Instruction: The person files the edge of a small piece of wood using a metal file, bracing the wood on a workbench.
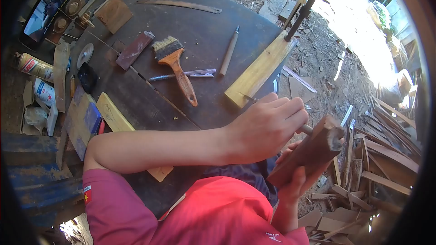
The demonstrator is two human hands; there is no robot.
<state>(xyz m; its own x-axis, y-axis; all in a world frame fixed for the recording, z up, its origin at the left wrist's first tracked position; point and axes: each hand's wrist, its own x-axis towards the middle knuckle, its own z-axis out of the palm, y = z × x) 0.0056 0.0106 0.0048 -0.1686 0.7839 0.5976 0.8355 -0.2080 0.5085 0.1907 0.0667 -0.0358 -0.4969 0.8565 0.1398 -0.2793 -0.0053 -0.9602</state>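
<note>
My left hand (pixel 272 129) is closed around a chisel (pixel 250 99), whose metal tip meets the near end of a pale yellow board (pixel 263 70). The chisel's handle pokes out on the right side of the fist. My right hand (pixel 296 182) grips a thick dark wooden block (pixel 309 152) with a rough, battered end, close beside that handle. A bar clamp (pixel 302 16) stands at the board's far end, on the table edge.
On the dark table (pixel 200 31) lie a paintbrush (pixel 177 68), a round wooden stick (pixel 230 51), a pen (pixel 200 73), a reddish block (pixel 135 51) and a flat strip (pixel 179 4). A phone (pixel 50 7) stands far left. Wood scraps (pixel 386 154) cover the ground at right.
</note>
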